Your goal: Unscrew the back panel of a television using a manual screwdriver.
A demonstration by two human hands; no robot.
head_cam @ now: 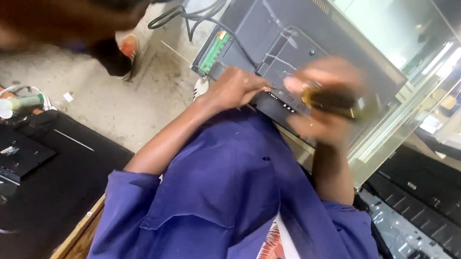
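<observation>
A large black flat-screen back panel (pixel 289 35) lies ahead of me, tilted across the view. My left hand (pixel 233 87) rests with curled fingers on its near edge, beside a row of ports (pixel 284 103). Over the same edge, my right hand (pixel 326 107) is closed around a dark tool with a yellowish end (pixel 334 100); it is blurred by motion. My blue shirt sleeves (pixel 214 197) fill the lower middle of the frame.
A green circuit board (pixel 214 52) and black cables (pixel 192 13) sit at the panel's far corner. Another black panel (pixel 30 186) lies on a wooden bench at left. Another person's blurred arm (pixel 48 17) and orange shoe (pixel 130 45) are at top left. Glass shelving (pixel 428 40) stands at right.
</observation>
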